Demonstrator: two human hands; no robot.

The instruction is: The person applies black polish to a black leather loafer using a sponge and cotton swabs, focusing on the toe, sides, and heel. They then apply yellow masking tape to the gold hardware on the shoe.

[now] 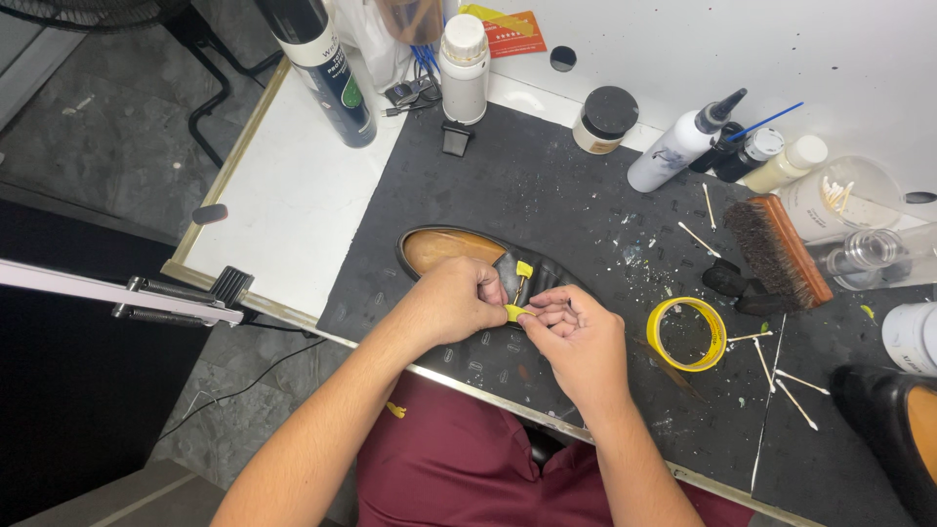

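Pinching a small strip of yellow tape (pixel 514 312) between them, the left hand (pixel 451 299) and the right hand (pixel 578 337) meet over a black leather shoe (pixel 532 273) that lies on the dark mat (pixel 547 185) near the front edge of the table (pixel 283 205). The left hand's grip is pressed together on one end of the strip, thumb against forefinger, and the right hand's fingertips are closed on the other end, right at the shoe's opening. The shoe has a tan insole (pixel 444 246) showing at its heel end, and another bit of yellow tape is stuck upright on its upper, just above the fingers. A roll of yellow tape (pixel 686 335) lies flat on the mat just right of the right hand. Further right a wooden-backed brush (pixel 778 250) rests beside two black daubers, with cotton swabs (pixel 786 376) scattered on the mat around them. Along the back of the mat stand a white squeeze bottle (pixel 681 144), a dark-lidded jar (pixel 605 119) and a tall white bottle (pixel 464 66). A second dark shoe (pixel 893 425) sits at the right edge of the view, well apart from both hands.
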